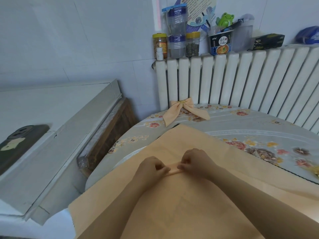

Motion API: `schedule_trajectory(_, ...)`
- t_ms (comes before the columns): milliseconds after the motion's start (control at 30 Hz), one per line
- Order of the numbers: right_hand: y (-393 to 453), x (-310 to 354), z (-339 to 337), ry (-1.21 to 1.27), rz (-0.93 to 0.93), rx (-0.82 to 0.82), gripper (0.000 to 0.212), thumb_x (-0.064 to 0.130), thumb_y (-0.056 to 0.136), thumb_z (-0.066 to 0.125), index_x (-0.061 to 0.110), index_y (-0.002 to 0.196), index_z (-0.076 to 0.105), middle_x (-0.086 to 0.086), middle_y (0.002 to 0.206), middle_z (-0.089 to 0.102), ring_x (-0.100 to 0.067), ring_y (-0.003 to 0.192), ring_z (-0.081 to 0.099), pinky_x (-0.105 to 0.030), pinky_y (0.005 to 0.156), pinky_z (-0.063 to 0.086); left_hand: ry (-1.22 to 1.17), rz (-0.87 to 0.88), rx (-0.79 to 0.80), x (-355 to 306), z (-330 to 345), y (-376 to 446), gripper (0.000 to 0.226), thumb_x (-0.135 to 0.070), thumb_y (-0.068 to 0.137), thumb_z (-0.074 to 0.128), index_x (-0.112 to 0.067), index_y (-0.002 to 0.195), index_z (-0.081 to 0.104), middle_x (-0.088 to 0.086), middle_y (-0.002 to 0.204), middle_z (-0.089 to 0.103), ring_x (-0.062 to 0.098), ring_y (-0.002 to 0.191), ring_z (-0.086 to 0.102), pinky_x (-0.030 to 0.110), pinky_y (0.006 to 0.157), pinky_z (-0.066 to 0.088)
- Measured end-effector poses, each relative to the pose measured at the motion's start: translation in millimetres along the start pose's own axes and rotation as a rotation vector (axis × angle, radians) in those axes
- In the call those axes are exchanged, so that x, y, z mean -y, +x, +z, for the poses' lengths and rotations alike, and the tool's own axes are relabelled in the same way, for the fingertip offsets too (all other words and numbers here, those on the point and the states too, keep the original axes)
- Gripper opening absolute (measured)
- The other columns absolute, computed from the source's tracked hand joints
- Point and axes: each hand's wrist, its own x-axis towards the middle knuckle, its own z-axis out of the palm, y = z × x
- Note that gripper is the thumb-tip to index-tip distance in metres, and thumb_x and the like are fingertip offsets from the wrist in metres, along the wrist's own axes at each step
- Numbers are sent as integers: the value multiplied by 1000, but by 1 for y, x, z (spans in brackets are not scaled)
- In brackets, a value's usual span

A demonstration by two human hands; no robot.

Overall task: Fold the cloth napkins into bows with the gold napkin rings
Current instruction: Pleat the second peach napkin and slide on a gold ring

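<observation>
Between left hand (151,167) and right hand (193,161), both pinching the napkin (181,204): a raised pleat running hand-to-hand; neither nearer.

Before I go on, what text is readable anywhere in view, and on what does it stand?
"重庆小面": instant noodle cup on the radiator shelf.
Poster on the wall: printed lines, too small to read.
Jar labels: blurred, unreadable.
Black box: gold marking, unreadable.
Nothing written on the napkin or finished bow.
</observation>
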Motion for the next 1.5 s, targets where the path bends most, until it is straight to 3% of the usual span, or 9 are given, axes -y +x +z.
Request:
schedule_trajectory(267, 15, 11, -3, -110, 99, 173, 45, 40, 82, 67, 28, 122, 51, 1, 119, 56, -20, 118, 41, -35, 96, 27, 167, -156, 97, -10, -4, 17, 36, -41, 70, 78, -27, 94, 55, -9, 98, 55, 11, 96, 50, 28, 88, 30)
schedule_trajectory(400, 11, 15, -7, -194, 51, 149, 30, 39, 84, 64, 22, 109, 62, -2, 113, 56, -20, 111, 46, -32, 91, 29, 335, -106, 157, -21, -8, 18, 34, -42, 76, 72, -24, 103, 62, -6, 105, 60, 16, 103, 53, 29, 89, 27)
schedule_trajectory(567, -12, 12, -6, -221, -61, -146, 14, 24, 85, 59, 14, 94, 60, -5, 95, 61, -26, 93, 54, -28, 67, 27, 384, 101, -98, -24, 1, 6, 8, -23, 81, 62, -20, 88, 64, -3, 93, 56, 19, 94, 52, 29, 79, 29)
schedule_trajectory(700, -30, 5, -1, -202, -189, -237, 12, 9, 57, 61, 18, 65, 59, 0, 64, 61, -27, 62, 58, -28, 54, 31, 327, 244, -178, -20, 10, -10, 13, -9, 71, 56, -16, 78, 64, 1, 81, 58, 25, 83, 54, 29, 68, 25)
schedule_trajectory(867, -49, -6, -7, -76, -118, -45, 15, 26, 82, 64, 22, 96, 69, 5, 101, 64, -16, 98, 52, -24, 79, 35, 287, 241, 10, -16, 6, -31, 26, -13, 74, 53, -20, 97, 64, -4, 97, 55, 17, 98, 48, 27, 81, 32)
schedule_trajectory(1100, -53, -9, -7, 133, 44, -14, 25, 36, 89, 60, 19, 74, 72, 11, 76, 51, -8, 75, 48, -24, 68, 32, 112, 30, 30, -19, 9, -37, 19, -34, 84, 60, -19, 90, 68, -10, 88, 48, 12, 94, 51, 24, 83, 38)
schedule_trajectory(1167, -49, -7, -4, 48, 108, -46, 20, 41, 83, 65, 28, 68, 62, 12, 81, 47, -11, 87, 47, -25, 73, 30, 116, -7, -9, -20, 11, -34, 16, -36, 82, 67, -21, 88, 70, -9, 89, 47, 11, 96, 50, 25, 84, 37)
schedule_trajectory(1334, -38, -3, -6, -29, 228, 52, 44, 45, 78, 67, 32, 116, 51, 8, 118, 53, -17, 118, 38, -34, 96, 25, 243, -119, 2, -23, 10, -25, 35, -43, 72, 74, -27, 99, 58, -8, 105, 53, 13, 107, 45, 28, 85, 26)
schedule_trajectory(1500, -31, 3, -15, -213, 154, 114, 30, 45, 83, 62, 29, 107, 63, 5, 104, 57, -17, 113, 42, -34, 94, 23, 352, -62, 129, -33, 2, -14, 30, -39, 78, 70, -25, 103, 62, -4, 108, 60, 16, 106, 52, 31, 90, 25)
